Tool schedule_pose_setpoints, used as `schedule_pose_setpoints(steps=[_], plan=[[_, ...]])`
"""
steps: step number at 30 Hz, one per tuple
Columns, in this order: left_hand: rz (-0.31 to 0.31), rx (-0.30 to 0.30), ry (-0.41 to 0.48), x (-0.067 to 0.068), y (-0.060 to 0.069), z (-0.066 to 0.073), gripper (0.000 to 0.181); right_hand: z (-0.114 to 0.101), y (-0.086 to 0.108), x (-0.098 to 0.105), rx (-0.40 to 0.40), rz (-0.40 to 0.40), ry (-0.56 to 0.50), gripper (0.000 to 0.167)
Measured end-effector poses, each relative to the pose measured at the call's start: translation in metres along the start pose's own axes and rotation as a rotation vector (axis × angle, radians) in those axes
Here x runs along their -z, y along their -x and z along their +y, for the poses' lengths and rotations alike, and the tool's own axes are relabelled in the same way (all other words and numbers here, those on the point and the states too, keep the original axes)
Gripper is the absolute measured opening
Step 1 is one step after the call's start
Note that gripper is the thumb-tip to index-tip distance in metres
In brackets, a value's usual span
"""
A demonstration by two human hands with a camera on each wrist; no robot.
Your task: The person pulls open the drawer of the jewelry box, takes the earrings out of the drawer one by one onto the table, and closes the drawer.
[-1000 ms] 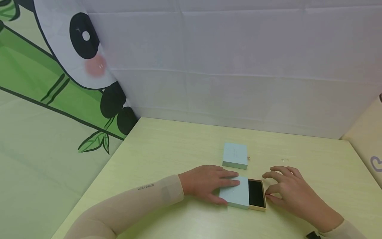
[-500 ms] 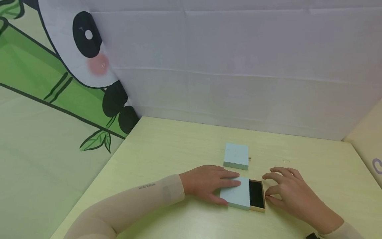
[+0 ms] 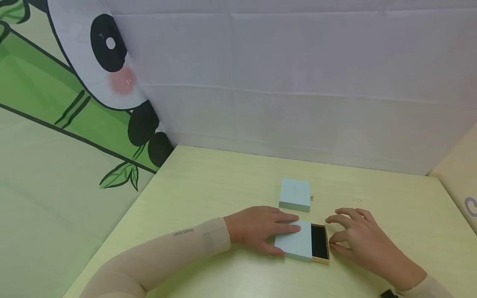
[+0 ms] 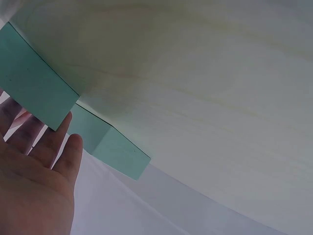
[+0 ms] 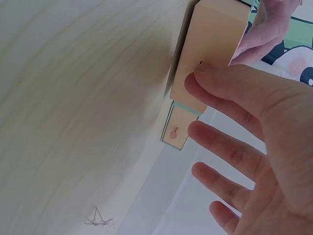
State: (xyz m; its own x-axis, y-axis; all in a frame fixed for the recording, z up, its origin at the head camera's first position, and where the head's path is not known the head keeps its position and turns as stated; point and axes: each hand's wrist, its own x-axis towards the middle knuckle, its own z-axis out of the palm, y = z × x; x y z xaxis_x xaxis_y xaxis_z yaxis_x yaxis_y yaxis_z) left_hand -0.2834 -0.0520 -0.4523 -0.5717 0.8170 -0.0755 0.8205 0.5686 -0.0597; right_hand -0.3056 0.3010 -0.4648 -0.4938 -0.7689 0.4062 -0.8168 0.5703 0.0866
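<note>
A light blue drawer box [image 3: 302,244] lies on the table with its black-lined, tan-edged drawer [image 3: 319,242] partly out to the right. My left hand [image 3: 257,229] rests on the box's sleeve, fingers spread over its top and the thumb by its near edge. At the drawer's tan front [image 5: 217,36], my right hand [image 3: 363,242] has thumb and index fingertips together, pinching the small pull tab, which the fingers mostly hide. Its other fingers are held apart from the box. Behind stands a second light blue box [image 3: 295,194], closed, with a small pull tab [image 5: 174,132] on its right side.
A small thin wire-like piece [image 3: 357,200] lies on the table [image 3: 223,178] to the right of the rear box. A white cloth wall [image 3: 279,82] rises behind the table, and a panda-patterned cloth [image 3: 56,186] hangs on the left.
The drawer has slid slightly left into its sleeve, and my right hand has moved left with it. My left hand stays on the box.
</note>
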Motion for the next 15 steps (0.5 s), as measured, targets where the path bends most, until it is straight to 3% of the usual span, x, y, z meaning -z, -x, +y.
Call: schedule_pose_setpoints(steps=[15], plan=[[0.019,-0.001,-0.004,-0.0024,0.0003,-0.0008,0.078,-0.0035,-0.0026,0.0006,-0.004,-0.023,0.002,0.034]])
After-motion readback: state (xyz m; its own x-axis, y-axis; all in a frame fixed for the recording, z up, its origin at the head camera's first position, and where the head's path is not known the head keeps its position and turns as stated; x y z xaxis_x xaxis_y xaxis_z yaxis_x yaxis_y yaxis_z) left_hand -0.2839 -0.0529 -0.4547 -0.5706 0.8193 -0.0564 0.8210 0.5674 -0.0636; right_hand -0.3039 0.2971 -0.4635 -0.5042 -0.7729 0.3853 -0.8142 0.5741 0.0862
